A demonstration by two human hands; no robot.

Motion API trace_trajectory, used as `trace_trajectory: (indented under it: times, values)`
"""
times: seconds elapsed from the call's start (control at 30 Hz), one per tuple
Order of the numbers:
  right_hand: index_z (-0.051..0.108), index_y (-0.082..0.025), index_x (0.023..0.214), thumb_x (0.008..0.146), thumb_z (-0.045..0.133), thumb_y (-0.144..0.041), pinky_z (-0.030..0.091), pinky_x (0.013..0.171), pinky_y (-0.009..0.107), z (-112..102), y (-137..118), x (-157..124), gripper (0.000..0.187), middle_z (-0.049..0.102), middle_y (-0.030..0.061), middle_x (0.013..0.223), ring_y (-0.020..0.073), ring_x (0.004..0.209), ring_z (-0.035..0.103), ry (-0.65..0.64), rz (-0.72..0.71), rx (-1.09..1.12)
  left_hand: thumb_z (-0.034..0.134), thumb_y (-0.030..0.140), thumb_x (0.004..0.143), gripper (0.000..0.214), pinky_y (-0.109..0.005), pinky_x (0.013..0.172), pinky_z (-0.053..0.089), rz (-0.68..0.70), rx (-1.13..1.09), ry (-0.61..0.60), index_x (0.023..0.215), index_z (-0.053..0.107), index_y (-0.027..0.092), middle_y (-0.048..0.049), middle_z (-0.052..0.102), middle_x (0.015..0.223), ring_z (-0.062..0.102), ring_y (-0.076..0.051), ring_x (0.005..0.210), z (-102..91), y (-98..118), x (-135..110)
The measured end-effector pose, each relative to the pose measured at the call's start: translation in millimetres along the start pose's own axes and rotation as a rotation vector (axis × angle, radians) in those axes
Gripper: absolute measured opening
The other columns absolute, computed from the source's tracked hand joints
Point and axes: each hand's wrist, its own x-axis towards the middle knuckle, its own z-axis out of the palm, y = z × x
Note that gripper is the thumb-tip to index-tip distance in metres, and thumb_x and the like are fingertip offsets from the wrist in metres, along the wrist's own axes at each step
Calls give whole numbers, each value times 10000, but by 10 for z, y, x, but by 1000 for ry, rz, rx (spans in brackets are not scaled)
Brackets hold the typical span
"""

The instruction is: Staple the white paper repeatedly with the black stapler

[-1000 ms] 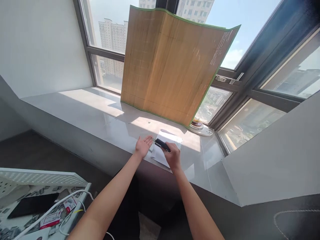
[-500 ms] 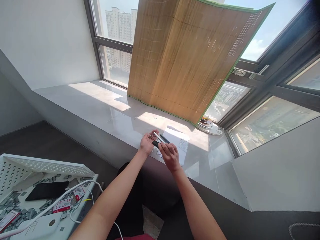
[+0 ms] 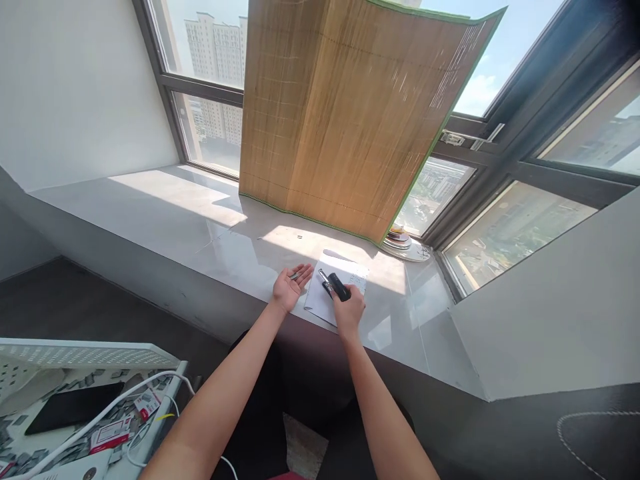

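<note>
My right hand (image 3: 351, 305) grips a black stapler (image 3: 340, 287) above the paper. The stapler's metal part (image 3: 324, 275) points away from me, to the upper left. My left hand (image 3: 290, 287) is palm up beside the paper's left edge, its fingers stretched out. A small grey piece (image 3: 294, 276), which looks like a short strip of staples, rests on the fingers of that hand. White paper sheets (image 3: 320, 303) with handwriting on the right part lie on the sill under the stapler.
Another small grey piece (image 3: 300, 237) lies farther back on the tiled sill (image 3: 225, 257). A bamboo mat (image 3: 325, 133) leans against the window, beside stacked round plates or lids (image 3: 405, 247). At lower left, a white basket (image 3: 125, 353) holds a black flat object, red-white boxes and many grey pieces.
My right hand has drawn the stapler away from my left hand and turned it over the paper. My left palm has opened out flat. The view has shifted slightly.
</note>
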Motion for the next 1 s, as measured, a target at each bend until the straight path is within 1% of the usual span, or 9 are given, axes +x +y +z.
trace_trajectory:
  times: [0.07, 0.13, 0.27, 0.4, 0.6, 0.73, 0.8, 0.87, 1.0]
  values:
    - [680, -183, 1166, 899, 724, -384, 462, 948, 486, -18, -37, 43, 338, 710, 157, 1116, 356, 1070, 580, 29, -72, -34, 293, 455, 1112, 586, -478, 1194, 481, 3, 12, -13, 1449, 570, 64, -224, 659, 1426, 674, -291, 1301, -2, -4, 0]
    - [656, -206, 1257, 942, 686, -318, 463, 980, 479, -3, -177, 98, 335, 693, 147, 1213, 343, 1142, 556, -21, -278, -16, 267, 517, 1110, 642, -459, 1194, 478, 11, 21, -24, 1414, 602, 61, -218, 665, 1420, 675, -291, 1297, -14, -3, 10]
    - [732, -251, 1147, 978, 599, -129, 492, 960, 409, 206, -584, 197, 247, 728, 84, 1212, 278, 1096, 581, -429, -692, 27, 192, 573, 1103, 735, -443, 1159, 502, -11, 112, -2, 1349, 657, 59, -217, 711, 1336, 661, -286, 1313, -62, 7, 52]
    - [771, -226, 872, 940, 627, -53, 483, 971, 376, 463, -777, 299, 235, 765, 35, 1074, 247, 1057, 581, -669, -797, -45, 180, 592, 1094, 768, -432, 1145, 502, 3, 221, -79, 1302, 688, 55, -207, 724, 1303, 634, -295, 1339, -133, 11, 97]
    - [773, -193, 868, 878, 644, 15, 500, 845, 279, 526, -740, 388, 245, 742, 50, 966, 202, 947, 589, -652, -700, -60, 289, 625, 1067, 669, -437, 1052, 557, 26, 418, -86, 1217, 719, 136, -153, 760, 1186, 667, -303, 1263, -152, -7, 154]
    - [755, -189, 866, 928, 631, -39, 503, 861, 291, 345, -593, 492, 205, 733, 64, 973, 204, 948, 589, -471, -694, 35, 233, 664, 1068, 662, -415, 1026, 554, 69, 498, -69, 1268, 659, 198, -143, 691, 1333, 635, -270, 1277, -80, -32, 148]
    - [752, -208, 901, 970, 589, -91, 513, 892, 309, 161, -346, 690, 212, 736, 62, 1015, 206, 980, 611, -291, -603, 118, 278, 643, 1074, 571, -361, 888, 579, 105, 469, 2, 1144, 659, 223, -122, 705, 1218, 674, -227, 1095, -48, -46, 139]
    - [749, -215, 915, 972, 588, -151, 523, 913, 339, -61, 27, 999, 182, 739, 64, 1014, 218, 989, 638, -133, -446, 120, 395, 602, 1068, 466, -288, 707, 545, 113, 423, 14, 984, 643, 216, -79, 676, 978, 631, -173, 831, -19, -58, 126]
    - [715, -200, 777, 845, 612, -169, 536, 834, 359, -417, 860, 1737, 127, 727, 68, 860, 222, 797, 638, 3, -28, -128, 613, 518, 1005, 359, -229, 578, 448, 67, 390, -51, 884, 631, 181, -13, 531, 797, 461, -112, 642, 48, -74, 88]
